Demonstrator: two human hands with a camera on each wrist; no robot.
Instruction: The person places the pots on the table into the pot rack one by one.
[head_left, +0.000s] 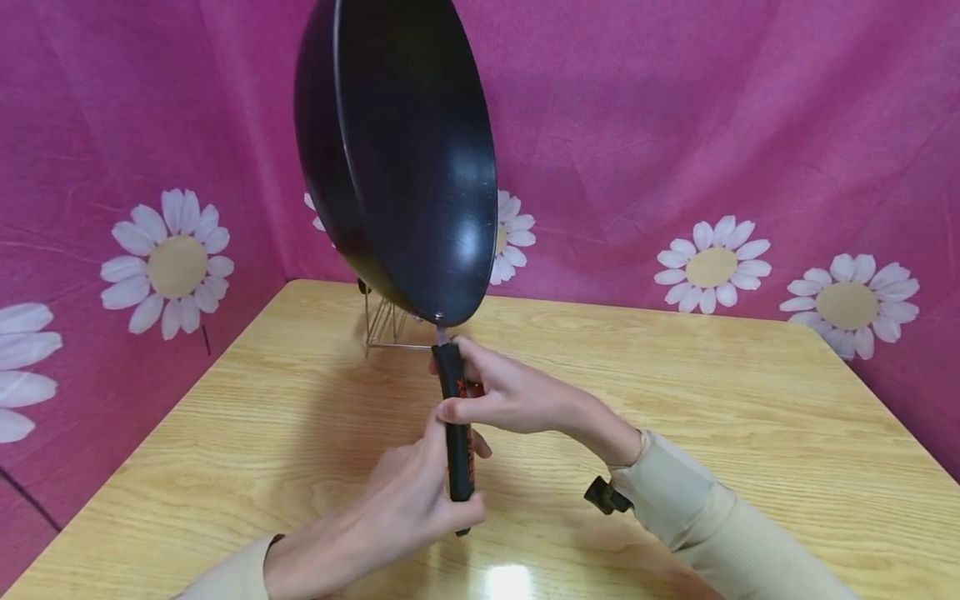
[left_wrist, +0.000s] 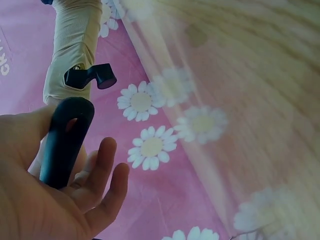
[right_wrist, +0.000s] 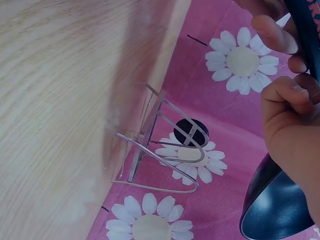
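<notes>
A black wok [head_left: 420, 183] is held up over the table, tipped on its side with its dark inside facing right. Its black handle [head_left: 459, 450], with red lettering, points down toward me. My right hand [head_left: 517, 392] grips the upper handle close to the pan, thumb across the front and fingers curled behind. Lower down, my left hand [head_left: 405, 492] holds the handle's end, its thumb over the front and fingertips showing on the far side. In the left wrist view the handle's looped end [left_wrist: 72, 112] lies between thumb and palm, the other fingers loosely bent.
Behind the wok on the wooden table [head_left: 637, 367] stands a metal wire rack [right_wrist: 160, 145], partly covered in the head view. A dark round thing [right_wrist: 191, 132] shows behind its wires. Pink cloth [head_left: 600, 125] with daisies rises around the table's far and left edges.
</notes>
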